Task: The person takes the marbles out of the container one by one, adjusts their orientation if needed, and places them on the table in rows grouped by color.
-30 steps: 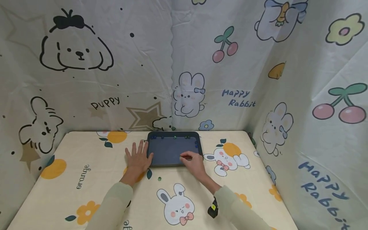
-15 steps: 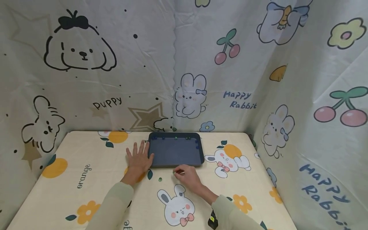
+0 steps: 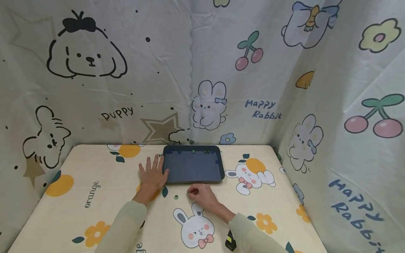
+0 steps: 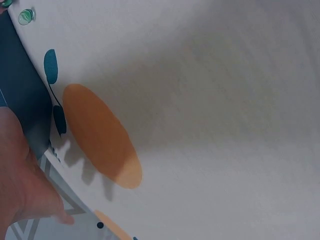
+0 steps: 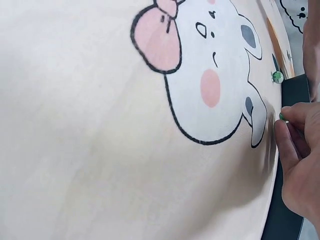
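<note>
In the head view my left hand lies with fingers spread on the cloth, its thumb side touching the left edge of a dark grey tray. Just in front of the tray, my right hand pinches a small green marble between thumb and fingertip, mostly hidden by them. Another green marble rests on the cloth to the left of that hand. Inside the tray, several small marbles sit along the far wall, among them a green marble, and a blue marble lies by the right wall.
A patterned cream cloth covers the table, with printed rabbits, oranges and flowers. Printed curtains stand behind and to the right. A black strap-like item with a yellow mark shows beside the right sleeve.
My right hand has come from over the tray's front right part to the cloth before it, moving toward me and left, fingertips still pinched. My left hand has stayed in place.
</note>
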Motion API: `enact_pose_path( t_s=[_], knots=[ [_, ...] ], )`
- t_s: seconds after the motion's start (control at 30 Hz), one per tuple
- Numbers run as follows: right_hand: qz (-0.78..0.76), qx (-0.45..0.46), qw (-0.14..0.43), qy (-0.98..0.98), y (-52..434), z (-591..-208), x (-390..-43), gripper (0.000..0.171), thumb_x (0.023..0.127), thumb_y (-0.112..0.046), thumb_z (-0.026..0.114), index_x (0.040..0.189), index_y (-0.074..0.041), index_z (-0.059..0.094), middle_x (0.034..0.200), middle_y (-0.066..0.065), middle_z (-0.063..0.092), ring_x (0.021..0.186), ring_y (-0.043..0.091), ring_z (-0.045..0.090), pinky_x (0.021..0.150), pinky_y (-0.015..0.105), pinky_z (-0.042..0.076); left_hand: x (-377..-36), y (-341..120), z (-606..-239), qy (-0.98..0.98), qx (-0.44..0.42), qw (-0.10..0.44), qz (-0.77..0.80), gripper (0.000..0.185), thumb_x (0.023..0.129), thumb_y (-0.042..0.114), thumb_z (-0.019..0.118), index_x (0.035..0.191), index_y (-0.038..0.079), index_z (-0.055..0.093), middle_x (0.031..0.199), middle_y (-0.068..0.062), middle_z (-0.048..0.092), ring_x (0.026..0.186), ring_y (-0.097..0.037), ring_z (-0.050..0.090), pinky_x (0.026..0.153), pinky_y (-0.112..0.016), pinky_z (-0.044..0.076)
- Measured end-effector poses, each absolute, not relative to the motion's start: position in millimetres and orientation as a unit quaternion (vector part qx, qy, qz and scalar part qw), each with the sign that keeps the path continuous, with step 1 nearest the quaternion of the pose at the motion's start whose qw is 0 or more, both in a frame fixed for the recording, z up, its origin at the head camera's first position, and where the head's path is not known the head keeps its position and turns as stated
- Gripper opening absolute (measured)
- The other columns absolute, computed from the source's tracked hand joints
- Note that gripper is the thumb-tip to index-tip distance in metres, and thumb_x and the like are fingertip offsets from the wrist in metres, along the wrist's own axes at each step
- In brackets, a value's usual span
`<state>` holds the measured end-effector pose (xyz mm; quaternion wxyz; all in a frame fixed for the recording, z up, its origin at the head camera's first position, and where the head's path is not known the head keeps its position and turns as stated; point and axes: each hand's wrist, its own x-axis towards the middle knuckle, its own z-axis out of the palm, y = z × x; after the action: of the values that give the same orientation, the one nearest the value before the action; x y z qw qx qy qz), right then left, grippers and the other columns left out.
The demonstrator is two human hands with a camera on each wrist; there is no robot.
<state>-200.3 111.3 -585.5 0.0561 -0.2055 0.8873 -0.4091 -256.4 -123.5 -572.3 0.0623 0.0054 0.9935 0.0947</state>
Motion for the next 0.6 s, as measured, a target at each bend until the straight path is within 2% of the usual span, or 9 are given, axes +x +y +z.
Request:
enact_pose_path(
  t_s=[0.33,0.6],
  knots=[
    [-0.410,-0.203,0.074,0.886,110.8,-589.1,-201.3,0.007,0.089,-0.006,0.074,0.094,-0.010,0.076,0.083,-0.008,0.069,0.072,0.002,0.060,0.065,0.020,0.052,-257.2,-123.1,-571.9,0.994,0.000,0.056,0.091,0.072,0.103,0.045,0.041,0.160,0.007,0.016,0.165,-0.019,0.008,0.148,-0.046,0.002,0.112,-0.069,-0.005],
    [-0.409,-0.210,0.088,0.884,109.4,-591.8,-203.1,0.008,0.088,-0.005,0.074,0.094,-0.010,0.076,0.082,-0.009,0.068,0.072,0.001,0.060,0.065,0.020,0.052,-257.0,-123.2,-570.9,0.993,0.002,0.066,0.095,0.073,0.104,0.045,0.040,0.160,0.007,0.014,0.165,-0.019,0.006,0.148,-0.046,-0.001,0.112,-0.068,-0.006]
  ],
)
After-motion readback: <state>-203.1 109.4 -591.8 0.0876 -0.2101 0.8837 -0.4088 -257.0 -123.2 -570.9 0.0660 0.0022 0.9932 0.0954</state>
